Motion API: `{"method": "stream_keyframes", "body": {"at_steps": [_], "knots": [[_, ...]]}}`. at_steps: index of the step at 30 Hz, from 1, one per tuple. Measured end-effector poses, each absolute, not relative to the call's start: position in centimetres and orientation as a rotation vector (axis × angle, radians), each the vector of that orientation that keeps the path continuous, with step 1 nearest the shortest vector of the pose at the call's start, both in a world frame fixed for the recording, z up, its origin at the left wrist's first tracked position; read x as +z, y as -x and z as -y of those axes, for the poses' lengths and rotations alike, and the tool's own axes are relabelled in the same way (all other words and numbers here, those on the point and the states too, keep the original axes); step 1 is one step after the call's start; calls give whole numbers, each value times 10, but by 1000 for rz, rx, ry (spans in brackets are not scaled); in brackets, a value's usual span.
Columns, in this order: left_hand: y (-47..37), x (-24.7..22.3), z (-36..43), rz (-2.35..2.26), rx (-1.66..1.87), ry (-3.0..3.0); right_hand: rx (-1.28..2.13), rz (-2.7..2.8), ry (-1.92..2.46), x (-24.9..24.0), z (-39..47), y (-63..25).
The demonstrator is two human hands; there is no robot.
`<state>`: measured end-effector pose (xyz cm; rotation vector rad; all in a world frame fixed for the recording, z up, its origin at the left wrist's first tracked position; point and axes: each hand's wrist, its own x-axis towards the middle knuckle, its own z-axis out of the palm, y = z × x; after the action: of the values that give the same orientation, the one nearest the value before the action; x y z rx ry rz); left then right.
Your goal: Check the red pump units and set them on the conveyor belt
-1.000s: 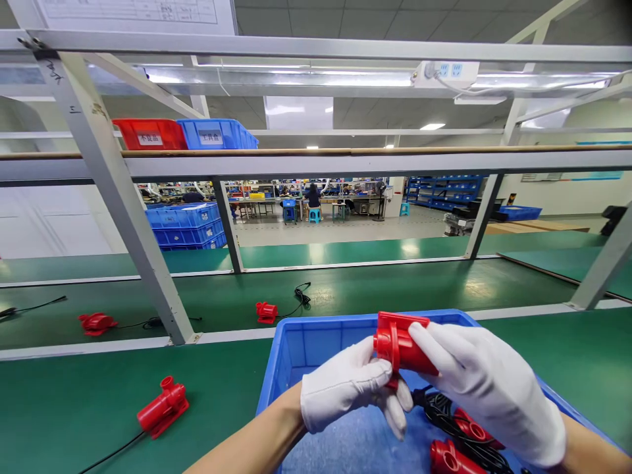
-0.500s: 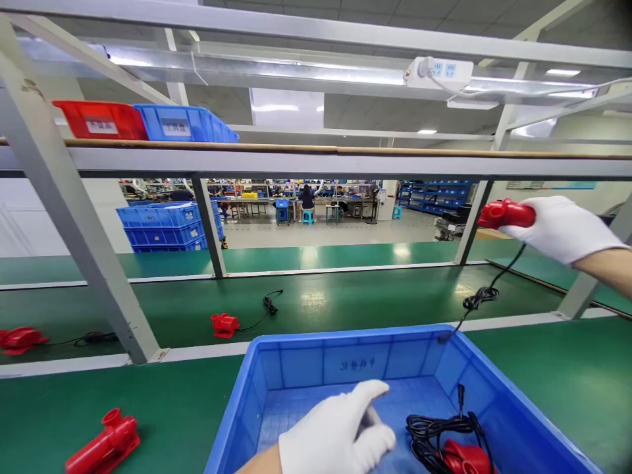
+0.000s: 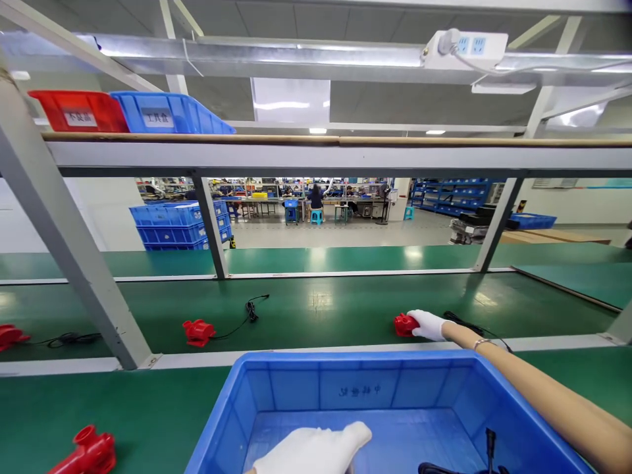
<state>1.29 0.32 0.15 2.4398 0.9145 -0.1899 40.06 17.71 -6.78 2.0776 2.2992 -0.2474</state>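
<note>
Far-left red pump: we see it (image 3: 10, 336) cut by the picture's edge, on the middle green surface (image 3: 316, 309), its black cord (image 3: 74, 339) bunched beside it.
Red bin: it (image 3: 106, 113) stands on the upper shelf (image 3: 296, 155), against a labelled blue bin (image 3: 197, 115).
Near red pump: we find it (image 3: 93, 454) on the nearer green surface (image 3: 162, 415), partly out of view at the bottom.
Stacked blue crates: these (image 3: 170, 235) stand beyond the frame's posts.
Middle red pump: it (image 3: 199, 333) lies on the middle green surface, its cord trailing to the right.
Left hand: white-gloved (image 3: 309, 454), it shows against the floor of the large blue crate (image 3: 355, 359). One digit points right; the picture cuts off the rest, so we cannot tell whether the fingers are released or grasping.
Background: we make out a seated person (image 3: 316, 197) on a blue stool (image 3: 316, 216).
Right-hand red pump: it (image 3: 403, 325) is at the middle green surface, just past the white rail (image 3: 345, 355).
Right hand: also gloved (image 3: 428, 326), its fingers grasp that pump from the right.
Loose black cord: it (image 3: 461, 320) runs behind the forearm and over the rail.
Crate's right corner: we see black cords (image 3: 490, 451) inside, one connector upright.
</note>
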Motion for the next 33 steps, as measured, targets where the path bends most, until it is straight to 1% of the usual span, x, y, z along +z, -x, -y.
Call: {"method": "stream_keyframes", "body": {"at_steps": [3,7,10,12,14,16,18,20,22,24,27,30,33], "knots": [[-13,7,2,-923,-127,-2428,-241,-2311,-2101,-61,-173,-391],[-12,18,13,-912,-54,-2411,-153,-2376,-2120,-3,-153,-388],[-10,23,20,-875,7,-2407,-87,-2513,-2040,43,-108,-368],[-8,23,23,-833,44,-2416,-113,-2621,-1881,55,-61,-340],[-7,23,26,-796,74,-2433,-192,-2694,-1657,45,-8,-304],[-5,22,28,-764,104,-2445,-234,-2696,-1484,17,42,-269],[-3,21,31,-742,134,-2448,-146,-2537,-1310,-19,80,-244],[-1,20,33,-731,154,-2436,-90,-2348,-1284,-50,101,-231],[0,18,35,-736,173,-2400,-123,-2299,-1378,-64,107,-229],[2,16,35,-747,248,-2300,-235,-2379,-1562,-55,104,-234],[1,14,34,-764,411,-2105,-349,-2498,-1821,-10,96,-240],[-1,15,33,-765,463,-1973,-407,-2635,-2073,46,95,-234],[-4,19,34,-561,502,-1763,-523,-2764,-2285,81,100,-221]]}}
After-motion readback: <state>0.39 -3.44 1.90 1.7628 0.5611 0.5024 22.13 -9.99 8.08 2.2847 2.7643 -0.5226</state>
